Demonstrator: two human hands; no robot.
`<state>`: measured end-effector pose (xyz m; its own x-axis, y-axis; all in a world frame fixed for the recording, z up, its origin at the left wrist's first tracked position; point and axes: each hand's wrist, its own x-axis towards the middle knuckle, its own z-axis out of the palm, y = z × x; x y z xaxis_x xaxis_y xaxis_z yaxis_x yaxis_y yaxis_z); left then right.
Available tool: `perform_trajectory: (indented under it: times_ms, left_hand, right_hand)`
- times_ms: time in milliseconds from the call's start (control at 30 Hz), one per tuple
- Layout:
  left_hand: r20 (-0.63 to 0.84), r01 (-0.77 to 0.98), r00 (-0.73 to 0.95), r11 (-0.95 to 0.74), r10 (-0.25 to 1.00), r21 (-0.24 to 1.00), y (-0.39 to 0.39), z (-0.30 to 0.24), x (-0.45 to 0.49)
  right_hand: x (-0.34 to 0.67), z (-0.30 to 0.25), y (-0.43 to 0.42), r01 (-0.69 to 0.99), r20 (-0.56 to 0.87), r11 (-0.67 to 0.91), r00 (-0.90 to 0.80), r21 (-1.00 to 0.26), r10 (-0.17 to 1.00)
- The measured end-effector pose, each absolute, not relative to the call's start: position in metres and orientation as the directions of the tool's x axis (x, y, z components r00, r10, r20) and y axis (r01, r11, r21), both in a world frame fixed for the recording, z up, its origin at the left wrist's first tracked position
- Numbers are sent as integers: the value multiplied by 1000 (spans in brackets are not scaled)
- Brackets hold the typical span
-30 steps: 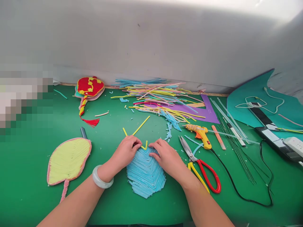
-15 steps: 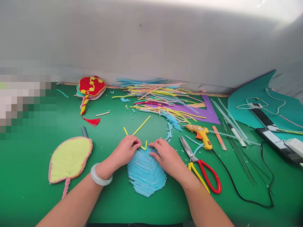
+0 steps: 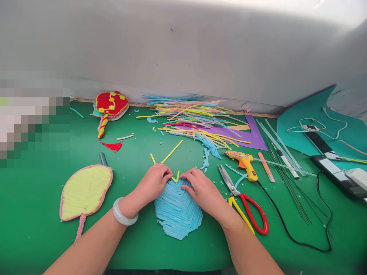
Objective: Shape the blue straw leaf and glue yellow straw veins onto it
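Observation:
A light blue leaf-shaped piece (image 3: 177, 212) made of glued strips in a chevron pattern lies on the green table (image 3: 37, 233). At its top edge sits a bent yellow strip (image 3: 174, 178). My left hand (image 3: 153, 183), with a pale bangle on the wrist, has its fingers curled and pinches the strip's left side. My right hand (image 3: 200, 189) rests on the blue piece's upper right, its fingertips pressed together on the strip's right side.
Red-handled scissors (image 3: 243, 202) and a yellow glue gun (image 3: 243, 163) with a black cord lie right of my hands. A heap of coloured strips (image 3: 195, 120) sits behind. A yellow leaf fan (image 3: 84, 193) and a red tasselled fan (image 3: 110, 105) lie left. A power strip (image 3: 357, 176) stands far right.
Both hands stay on the yellow strip at the blue piece's top. Only the view has shifted slightly.

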<state>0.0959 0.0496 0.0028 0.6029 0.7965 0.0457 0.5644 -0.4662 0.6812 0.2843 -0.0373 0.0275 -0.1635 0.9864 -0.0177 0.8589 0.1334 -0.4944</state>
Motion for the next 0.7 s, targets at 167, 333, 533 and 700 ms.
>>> perform_trajectory:
  times_ms: [167,333,533,700]
  left_hand:
    - [48,561,610,-474,791,679,51,4,96]
    - [40,556,608,-462,793,691,54,3,97]
    - [19,544,600,-426,800,723,56,6,96]
    - [11,494,558,-343,830,799,55,18,96]
  right_hand:
    - [286,27,-39,858,2,142,-162,-494,987]
    - [283,28,-37,848,105,146,-107,-509,989]
    - [313,44,-39,803,449,21,312,-596,837]
    - [408,51,-59,725,225,-543,665,-424,712]
